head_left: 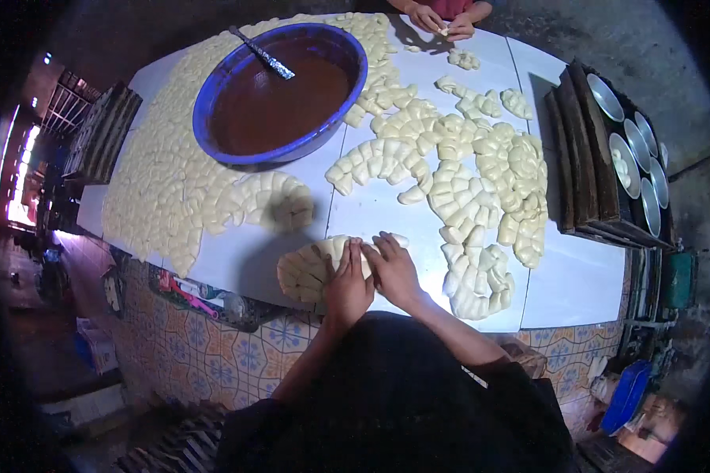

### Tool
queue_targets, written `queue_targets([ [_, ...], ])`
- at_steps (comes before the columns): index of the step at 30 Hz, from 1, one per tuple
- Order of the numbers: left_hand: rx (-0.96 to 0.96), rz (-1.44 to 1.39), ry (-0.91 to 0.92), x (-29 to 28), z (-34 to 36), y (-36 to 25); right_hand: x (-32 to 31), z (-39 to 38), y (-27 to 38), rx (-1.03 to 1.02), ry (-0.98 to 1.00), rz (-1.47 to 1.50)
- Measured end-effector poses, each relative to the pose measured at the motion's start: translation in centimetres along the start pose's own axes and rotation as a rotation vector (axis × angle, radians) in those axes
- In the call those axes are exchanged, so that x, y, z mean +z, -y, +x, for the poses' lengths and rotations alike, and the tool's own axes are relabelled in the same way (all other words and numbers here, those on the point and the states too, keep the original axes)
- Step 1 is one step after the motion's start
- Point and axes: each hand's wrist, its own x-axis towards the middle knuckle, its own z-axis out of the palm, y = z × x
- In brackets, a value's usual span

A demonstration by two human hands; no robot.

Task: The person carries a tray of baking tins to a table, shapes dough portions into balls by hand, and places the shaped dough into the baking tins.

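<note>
Resting side by side near the front edge of the tabletop (572, 288), the L hand (349, 290) and R hand (397, 274) are touching the R end of a dough cluster (301, 268), w/ fingers pointing forward. How far each grip is opening I cannot tell, bc backs of hands are hiding it. The cluster is lying mostly L of them; behind, a blue basin (327, 132) is holding brown liquid (284, 106).
</note>
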Motion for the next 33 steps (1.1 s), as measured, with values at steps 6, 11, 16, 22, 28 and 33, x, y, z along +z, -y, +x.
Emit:
queue_targets([
  [6, -0.077, 0.021, -0.014, 0.2, 0.0, 0.6, -4.2, -1.2, 0.0, 0.35, 0.078, 0.577],
  [11, 0.063, -0.134, 0.024, -2.8, 0.5, -0.8, -13.1, -0.8, 1.8, 0.189, -0.335, 1.053],
  [16, -0.005, -1.11, -0.126, -4.3, 1.1, -6.5, -10.6, -0.4, 5.2, 0.333, -0.379, 0.786],
  [22, -0.213, -1.078, -0.23, -3.1, 0.7, -5.8, -8.3, 0.8, 3.9, 0.44, -0.308, 0.949],
  [28, -0.538, -2.045, 0.179, -5.4, 1.8, -5.2, -5.9, 2.5, 4.2, 0.072, -0.132, 0.853],
  [33, -0.111, -2.327, 0.504, -8.7, 7.4, -3.3, -5.4, 2.7, -1.2, 0.252, 0.212, 1.402],
])
